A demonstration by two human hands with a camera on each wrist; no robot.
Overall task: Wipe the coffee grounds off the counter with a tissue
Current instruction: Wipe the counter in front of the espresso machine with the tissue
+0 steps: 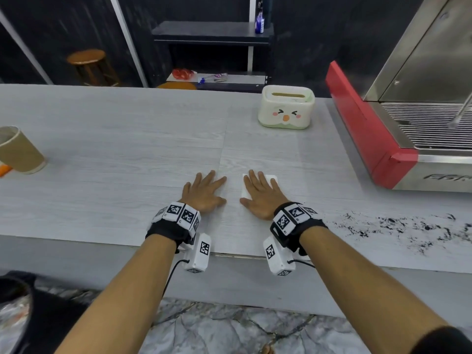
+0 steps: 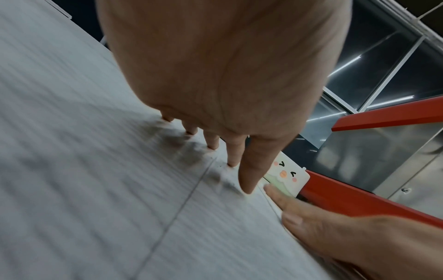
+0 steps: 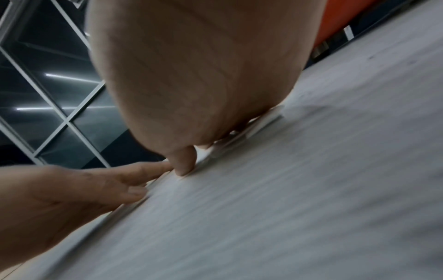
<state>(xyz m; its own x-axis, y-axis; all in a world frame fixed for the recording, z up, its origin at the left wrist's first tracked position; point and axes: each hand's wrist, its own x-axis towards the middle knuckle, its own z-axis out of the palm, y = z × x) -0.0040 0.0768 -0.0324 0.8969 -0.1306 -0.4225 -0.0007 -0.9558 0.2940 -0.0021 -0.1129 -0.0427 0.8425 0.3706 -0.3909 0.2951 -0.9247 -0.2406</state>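
Observation:
Both my hands lie flat on the pale wood-grain counter (image 1: pixel 115 154). My right hand (image 1: pixel 260 191) presses with straight fingers on a folded white tissue (image 1: pixel 272 178), whose edges show beyond the fingers (image 3: pixel 268 117). My left hand (image 1: pixel 204 190) rests palm down on the bare counter just left of it, fingers spread (image 2: pixel 248 170). Black coffee grounds (image 1: pixel 398 226) are scattered along the counter's front edge, to the right of my right wrist. A white tissue box with a cartoon face (image 1: pixel 286 108) stands at the back of the counter.
A red and steel espresso machine (image 1: pixel 398 129) fills the right side. A brown paper cup (image 1: pixel 19 150) stands at the far left edge. Behind the counter are a dark shelf (image 1: pixel 212 31) and a wooden stool (image 1: pixel 88 62).

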